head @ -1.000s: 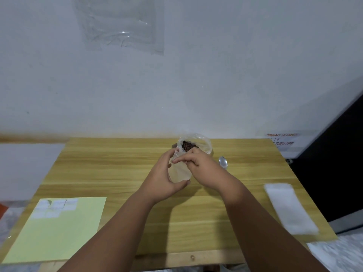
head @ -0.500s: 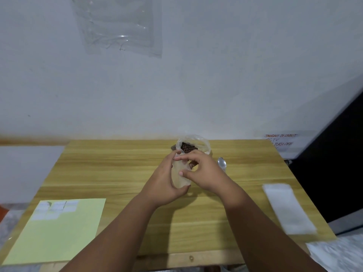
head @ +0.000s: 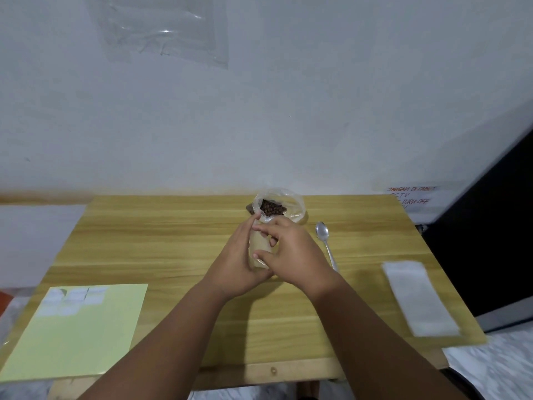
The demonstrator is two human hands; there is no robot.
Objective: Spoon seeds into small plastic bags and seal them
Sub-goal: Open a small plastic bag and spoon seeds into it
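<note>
Head view, centre of frame. The small bag (head: 259, 247) is held upright just above the table (head: 161, 241), between both hands. It sits directly below the open seed bag (head: 297, 206), which shows dark seeds (head: 271, 209) at its mouth.

- The left hand (head: 235, 265) cups the small bag from the left, with fingers laid up its side and the thumb tucked under the lower edge.
- The right hand (head: 292, 255) pinches it, forefinger at the top edge and thumb lower on the face.
- I cannot tell whether the mouth is parted or whether there are seeds inside.
- The spoon (head: 323, 230) lies right of the hands, with nothing touching it.
- A stack of empty bags (head: 418, 298) is at right, and a yellow-green sheet (head: 75, 333) is at lower left.

Risks, as I judge them:
- The film is thin and slick, so the mouth may stay stuck shut or slip from the pinch.
- The hands work close to the seed bag, and a knuckle could nudge it over and spill seeds.
- Freeing the right hand for the spoon leaves only the left hand's light hold, so the small bag could sag shut.
</note>
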